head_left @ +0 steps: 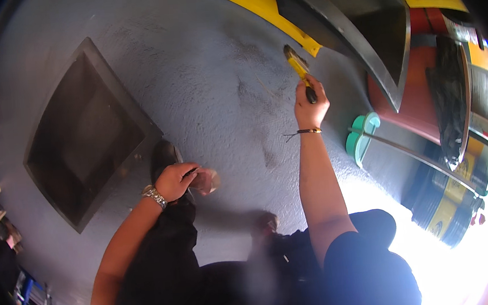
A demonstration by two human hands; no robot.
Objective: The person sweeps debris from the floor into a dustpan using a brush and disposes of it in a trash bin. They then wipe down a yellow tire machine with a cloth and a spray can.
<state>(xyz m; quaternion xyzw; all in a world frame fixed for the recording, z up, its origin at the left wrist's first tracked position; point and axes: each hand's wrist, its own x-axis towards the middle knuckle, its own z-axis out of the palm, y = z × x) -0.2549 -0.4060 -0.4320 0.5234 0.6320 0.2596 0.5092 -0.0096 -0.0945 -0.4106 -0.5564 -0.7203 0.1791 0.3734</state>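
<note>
My right hand [312,104] is closed around the handle of a brush [296,63] with a yellow and black grip. Its dark bristle end points away from me, close to the lower edge of a yellow metal frame [304,40]. Lower and to the left, my left hand [176,182], with a watch on the wrist, is closed beside my dark shoe [163,154]. A blurred, reddish thing with a pale end [206,180] shows at its fingers; its kind cannot be made out.
A dark, shallow metal tray [94,55] lies on the grey floor [209,80] at left. A dark metal trough [402,54] juts in at upper right. A turquoise long-handled dustpan [360,137], a red drum [403,94] and black-and-yellow pails [451,199] stand at right.
</note>
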